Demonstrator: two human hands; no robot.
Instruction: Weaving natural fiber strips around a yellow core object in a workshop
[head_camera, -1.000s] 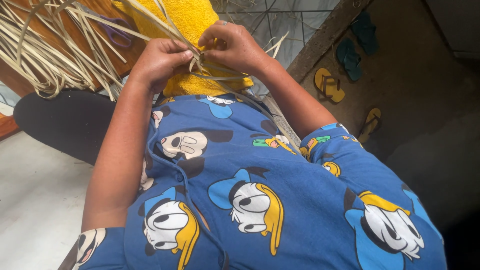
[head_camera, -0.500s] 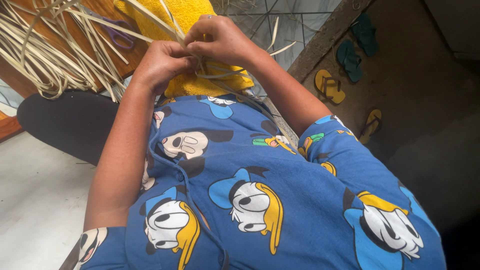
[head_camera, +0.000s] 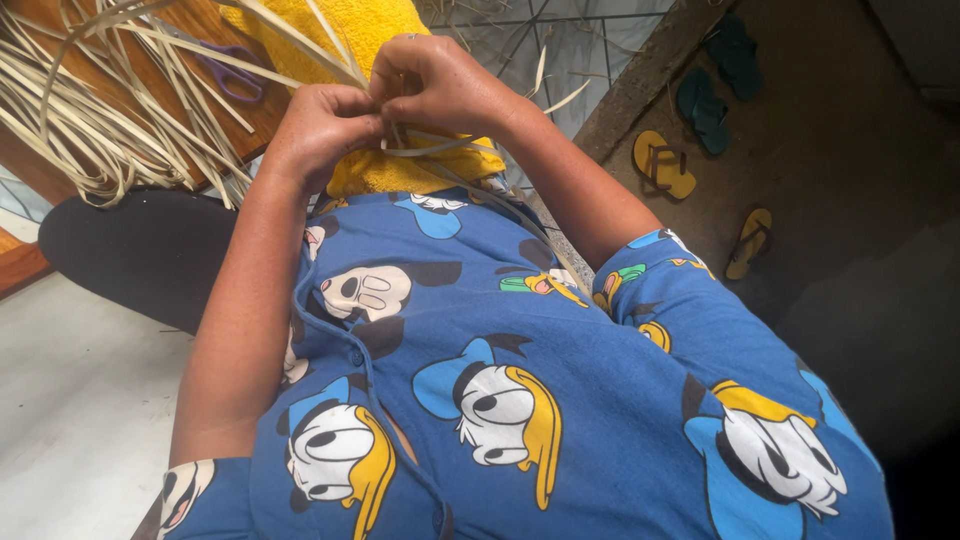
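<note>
1. Pinched between the fingertips of both hands is a pale, flat straw strip (head_camera: 430, 150); the left hand (head_camera: 320, 125) and the right hand (head_camera: 435, 85) meet knuckle to knuckle, each grip pressed tight on the strip rather than spread.
2. Just beneath the grip lies a yellow terry cloth (head_camera: 395, 170) spread over the lap, and the loose end of the strip trails across it toward the right of the hands.
3. To the left of the grip, a loose bundle of long pale straw strips (head_camera: 90, 120) fans over a brown wooden counter (head_camera: 270, 110); purple-handled scissors (head_camera: 232, 75) rest on that wood, near the left hand but apart from it.
4. Well to the right of the grip, yellow and green rubber sandals (head_camera: 665, 165) sit on the dark floor.
5. Judging by the close two-handed pinch, the step in hand looks like folding or plaiting the strip at one point.
6. A next move would likely call for keeping the fold tight with one grip while the other feeds more strip across.
</note>
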